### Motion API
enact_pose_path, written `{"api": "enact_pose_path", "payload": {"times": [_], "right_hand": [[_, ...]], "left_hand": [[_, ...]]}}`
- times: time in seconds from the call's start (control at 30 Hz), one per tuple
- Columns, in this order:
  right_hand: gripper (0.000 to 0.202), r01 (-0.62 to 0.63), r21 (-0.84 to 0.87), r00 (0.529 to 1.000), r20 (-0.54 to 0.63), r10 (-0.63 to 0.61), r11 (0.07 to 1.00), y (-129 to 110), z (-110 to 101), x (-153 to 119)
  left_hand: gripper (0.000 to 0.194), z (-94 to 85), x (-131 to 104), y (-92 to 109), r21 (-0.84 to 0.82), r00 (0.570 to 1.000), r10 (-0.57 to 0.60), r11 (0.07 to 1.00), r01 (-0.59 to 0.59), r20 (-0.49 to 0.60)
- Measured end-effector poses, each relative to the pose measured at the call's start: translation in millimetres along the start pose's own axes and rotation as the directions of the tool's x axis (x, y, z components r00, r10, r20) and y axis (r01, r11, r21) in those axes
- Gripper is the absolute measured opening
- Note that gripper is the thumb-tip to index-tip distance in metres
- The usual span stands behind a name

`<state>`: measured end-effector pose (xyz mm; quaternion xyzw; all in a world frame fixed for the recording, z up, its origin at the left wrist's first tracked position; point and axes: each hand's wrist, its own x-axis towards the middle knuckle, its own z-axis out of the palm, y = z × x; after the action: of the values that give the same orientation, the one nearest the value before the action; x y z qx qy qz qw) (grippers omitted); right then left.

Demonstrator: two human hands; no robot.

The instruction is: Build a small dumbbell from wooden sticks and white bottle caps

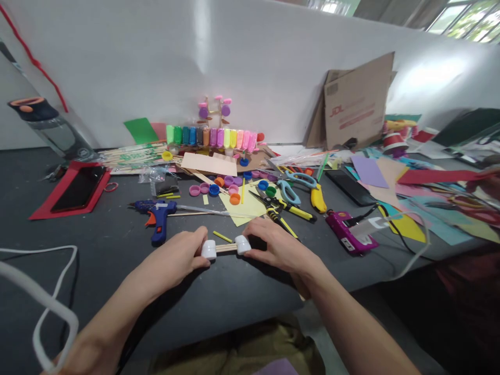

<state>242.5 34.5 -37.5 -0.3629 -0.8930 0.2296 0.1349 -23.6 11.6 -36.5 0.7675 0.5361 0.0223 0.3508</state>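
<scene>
Near the table's front edge, my left hand [189, 252] pinches a white bottle cap [209, 250]. Opposite it, my right hand [269, 242] grips another white bottle cap [242, 245] between thumb and fingers. Thin wooden sticks [226, 248] run side by side from one cap to the other; the caps hide their ends. Just behind them lies a short yellow-green stick [222, 237]. A blue glue gun [158, 216] rests on the table beyond my left hand. Black-and-yellow pliers [281, 219] lie behind my right hand.
Coloured bottle caps [214, 189], light-blue scissors [291, 187] and a yellow cutter [319, 199] lie farther back. A purple power strip [349, 234] with a cable is at right, a water bottle [58, 133] at left. Another person's hand [490, 182] holds red paper [437, 178] at far right.
</scene>
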Motion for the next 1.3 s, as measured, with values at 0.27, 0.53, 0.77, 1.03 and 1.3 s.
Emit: {"api": "enact_pose_path", "payload": {"times": [0.27, 0.53, 0.77, 1.03, 1.3], "right_hand": [[0.016, -0.009, 0.004, 1.0, 0.006, 0.009, 1.0, -0.2, -0.8, 0.6], [0.017, -0.009, -0.001, 1.0, 0.015, 0.01, 1.0, -2.1, -2.0, 0.0], [0.015, -0.007, -0.019, 1.0, 0.023, 0.008, 1.0, -3.3, -3.2, -0.2], [0.015, -0.007, -0.022, 1.0, 0.023, 0.007, 1.0, -3.4, -3.0, -0.6], [0.015, -0.009, -0.023, 1.0, 0.023, 0.01, 1.0, -3.7, -2.9, -0.6]], "left_hand": [[0.02, -0.2, 1.1, -1.8, 0.002, 1.0, -0.005, 1.0, 0.005, 0.011], [0.02, -3.2, -2.1, 2.6, 0.035, 1.0, -0.016, 0.999, 0.015, 0.014], [0.019, -5.1, -4.0, 5.9, 0.049, 0.999, -0.021, 0.999, 0.02, 0.027], [0.018, -4.4, -3.4, 4.4, 0.053, 0.999, -0.023, 0.998, 0.021, 0.037], [0.019, -5.3, -3.2, 5.9, 0.054, 0.999, -0.031, 0.998, 0.028, 0.043]]}}
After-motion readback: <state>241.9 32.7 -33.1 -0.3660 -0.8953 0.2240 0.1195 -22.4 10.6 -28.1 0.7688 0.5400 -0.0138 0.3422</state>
